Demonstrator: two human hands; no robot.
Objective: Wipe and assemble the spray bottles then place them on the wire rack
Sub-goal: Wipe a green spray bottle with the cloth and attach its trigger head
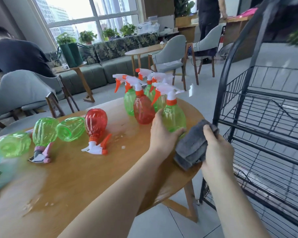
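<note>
Evidently steadying it for wiping, the left hand (163, 134) wraps the upright green plastic spray bottle (174, 115). The right hand (217, 148) clutches a folded grey cloth (193, 145), kept beside it.

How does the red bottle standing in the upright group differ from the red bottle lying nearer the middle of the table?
The standing red bottle is upright among green bottles; the lying red bottle rests on its side, apart from that group. The standing one's spray head points up; the lying one's rests on the wooden table. Neither hand touches either. Both are translucent red with white-and-orange spray heads attached.
</note>
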